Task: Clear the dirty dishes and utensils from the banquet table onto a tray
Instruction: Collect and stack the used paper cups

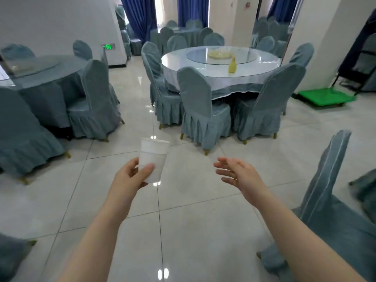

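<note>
I held a white plastic cup [154,161] in my left hand [130,180], thumb across its front and fingers wrapped behind, the cup upright and tipped slightly away from me, out over the pale tiled floor [183,231]. My right hand [240,176] was empty, palm turned inward, fingers spread loosely and reaching forward, well apart from the cup. Both my forearms were bare.

Ahead of me stood the round banquet table [221,64], covered in a grey-blue cloth with a clear sheet over it and a glass turntable [220,55] in the middle. On the turntable lay a pale yellowish dish [219,54]; I could not tell what it held. Near the table's front edge stood a small yellow bottle [232,66], upright. Chairs in grey-blue covers [201,106] ringed the table, pushed in close. A second covered table [40,72] sat off to my left, and a green flat cart [325,97] rested on the floor to the right, beside the wall
</note>
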